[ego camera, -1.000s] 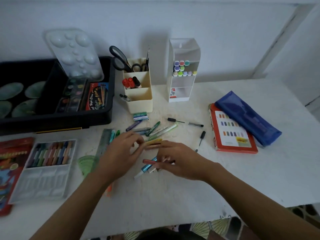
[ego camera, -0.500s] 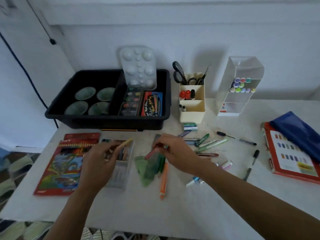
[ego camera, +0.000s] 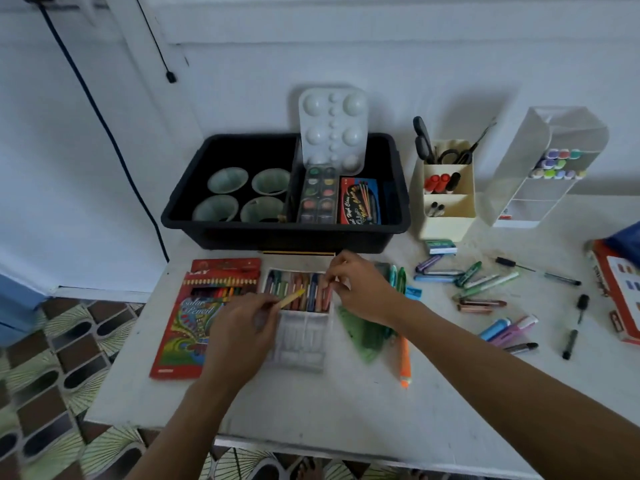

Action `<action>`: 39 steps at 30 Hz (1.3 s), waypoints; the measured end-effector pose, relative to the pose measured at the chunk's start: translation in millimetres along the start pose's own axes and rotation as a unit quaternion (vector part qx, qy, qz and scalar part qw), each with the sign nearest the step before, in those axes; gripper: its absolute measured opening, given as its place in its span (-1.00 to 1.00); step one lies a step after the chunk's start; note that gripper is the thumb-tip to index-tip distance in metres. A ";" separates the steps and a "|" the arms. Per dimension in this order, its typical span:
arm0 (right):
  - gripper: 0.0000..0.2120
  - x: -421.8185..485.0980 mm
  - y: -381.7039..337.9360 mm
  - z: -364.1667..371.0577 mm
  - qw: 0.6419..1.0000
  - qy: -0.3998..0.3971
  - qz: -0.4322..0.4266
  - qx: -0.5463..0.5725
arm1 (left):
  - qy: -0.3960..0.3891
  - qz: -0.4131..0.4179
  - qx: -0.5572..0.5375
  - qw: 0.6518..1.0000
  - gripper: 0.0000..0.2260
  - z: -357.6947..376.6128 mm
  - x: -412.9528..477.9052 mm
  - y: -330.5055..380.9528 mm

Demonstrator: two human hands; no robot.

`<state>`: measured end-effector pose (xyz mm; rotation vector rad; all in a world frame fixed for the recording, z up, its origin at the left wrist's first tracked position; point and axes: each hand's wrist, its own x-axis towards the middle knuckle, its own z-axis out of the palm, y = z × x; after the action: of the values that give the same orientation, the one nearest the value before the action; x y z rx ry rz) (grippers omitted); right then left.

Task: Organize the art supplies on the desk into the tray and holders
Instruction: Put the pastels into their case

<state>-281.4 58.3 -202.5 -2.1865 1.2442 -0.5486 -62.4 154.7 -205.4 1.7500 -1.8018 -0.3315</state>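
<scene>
Yellow wax crayon, pinched in left hand fingers, points toward 2 o'clock over the clear plastic crayon tray, seemingly for slotting; right hand fingers curl at its 3 o'clock edge, grip unclear.

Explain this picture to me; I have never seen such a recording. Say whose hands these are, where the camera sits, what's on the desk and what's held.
No machine here: a person's two hands, filmed by one camera worn on the head, looking down. On the desk are a black tray, a cream holder, a clear holder, a pencil box, a crayon box and loose markers. The left hand holds a yellow crayon over the crayon box. The right hand reaches that box's right edge; whether it pinches anything is unclear.
</scene>
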 end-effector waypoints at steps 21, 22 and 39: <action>-0.83 -16.0 -26.2 42.9 0.994 0.098 -0.022 -0.040 | 0.039 0.047 -0.025 0.998 -0.90 -13.8 -6.6 -24.4; -0.80 -16.8 -29.4 46.3 0.995 0.075 -0.029 -0.052 | 0.043 0.049 -0.001 0.998 -0.89 -15.9 -9.1 -27.7; -0.58 -18.8 -33.0 60.6 0.991 0.065 -0.022 -0.115 | 0.045 0.024 0.099 0.994 -0.86 -12.6 -39.4 -35.4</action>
<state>-233.4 104.5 -228.6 -2.4070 1.3905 -0.5989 -28.2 192.1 -225.0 1.8206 -1.8602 -0.0542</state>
